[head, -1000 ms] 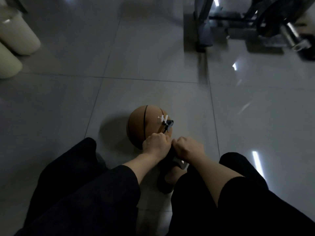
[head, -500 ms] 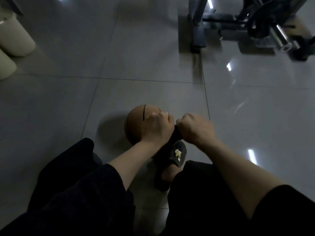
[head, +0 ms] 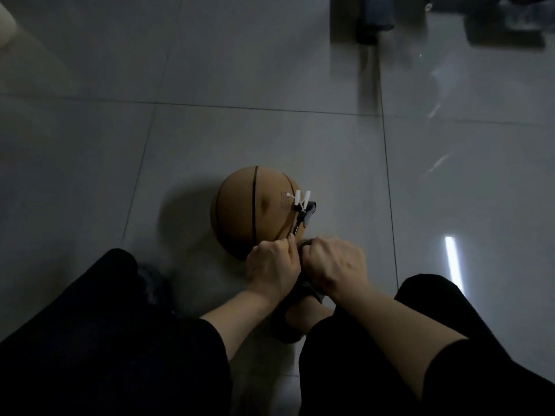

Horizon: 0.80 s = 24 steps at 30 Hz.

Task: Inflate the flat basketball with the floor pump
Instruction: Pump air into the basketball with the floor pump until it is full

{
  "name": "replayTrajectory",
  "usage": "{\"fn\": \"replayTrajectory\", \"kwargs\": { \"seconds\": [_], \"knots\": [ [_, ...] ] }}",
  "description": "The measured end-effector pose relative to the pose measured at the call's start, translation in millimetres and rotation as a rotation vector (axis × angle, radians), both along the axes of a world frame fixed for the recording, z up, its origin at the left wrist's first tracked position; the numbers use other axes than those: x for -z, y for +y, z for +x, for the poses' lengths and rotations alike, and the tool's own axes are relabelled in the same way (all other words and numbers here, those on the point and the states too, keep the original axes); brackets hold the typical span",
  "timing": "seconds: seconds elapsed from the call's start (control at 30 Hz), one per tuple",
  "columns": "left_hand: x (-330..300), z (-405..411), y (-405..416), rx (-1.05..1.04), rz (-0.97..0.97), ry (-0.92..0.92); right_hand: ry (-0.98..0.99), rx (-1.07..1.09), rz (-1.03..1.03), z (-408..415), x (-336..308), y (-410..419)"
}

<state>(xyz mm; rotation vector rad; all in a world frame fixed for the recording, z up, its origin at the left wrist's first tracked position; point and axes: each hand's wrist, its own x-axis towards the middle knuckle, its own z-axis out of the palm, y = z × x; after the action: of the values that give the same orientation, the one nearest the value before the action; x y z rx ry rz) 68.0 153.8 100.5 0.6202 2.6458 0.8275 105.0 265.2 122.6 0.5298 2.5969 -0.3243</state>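
A dim, downward view from a person's head onto a grey tiled floor (head: 270, 70). Just below the centre of the frame sits an orange basketball (head: 243, 211) with black seams and a shallow dent in its upper right side. A small black and white hose fitting (head: 303, 205) stands at the ball's right side, and a thin dark hose (head: 295, 228) runs from it down toward the hands.

Both hands are fisted side by side, knuckles up, directly below the ball. The left hand (head: 274, 265) and the right hand (head: 333, 262) each have their grip wrapped tight around a dark pump handle (head: 301, 246), of which only a sliver shows between them. The rest of the pump is hidden beneath the hands.

Below the hands, a foot in a dark slipper (head: 295, 313) rests on the floor. Bare forearms reach in from the bottom of the frame out of black sleeves, with black-clad legs to either side.

At the upper right, dark blurred equipment (head: 375, 22) stands on the floor. A bright strip of reflected light (head: 453, 259) lies on the tile at right.
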Motion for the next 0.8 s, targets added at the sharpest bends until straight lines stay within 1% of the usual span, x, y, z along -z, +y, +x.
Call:
{"fn": "replayTrajectory", "kwargs": {
  "seconds": [0.17,0.2,0.3,0.37,0.47,0.5,0.63,0.73,0.8],
  "knots": [
    [-5,-9,-14,-0.050,-0.044,-0.044,0.032,0.003,-0.037,-11,-11,-17],
    [-8,-8,-18,-0.057,-0.049,-0.046,0.013,-0.012,-0.038,-10,-13,-21],
    [-29,6,-25,0.022,-0.074,-0.062,-0.057,-0.043,-0.041,10,-24,-24],
    [-46,17,-21,0.080,-0.082,-0.068,-0.113,-0.005,-0.101,28,-38,-21],
    [-85,30,-12,0.125,-0.046,0.037,-0.136,0.018,-0.120,46,-80,-13],
    [-101,30,-8,0.126,-0.038,0.081,-0.120,0.004,-0.106,44,-95,-8],
    [-164,15,4,0.106,0.016,0.186,-0.052,0.096,-0.130,28,-158,7],
    [-180,10,4,0.065,0.072,0.248,0.006,0.202,-0.180,20,-180,7],
    [-171,13,1,0.042,0.067,0.305,0.053,0.176,-0.094,23,-172,0]
  ]
}}
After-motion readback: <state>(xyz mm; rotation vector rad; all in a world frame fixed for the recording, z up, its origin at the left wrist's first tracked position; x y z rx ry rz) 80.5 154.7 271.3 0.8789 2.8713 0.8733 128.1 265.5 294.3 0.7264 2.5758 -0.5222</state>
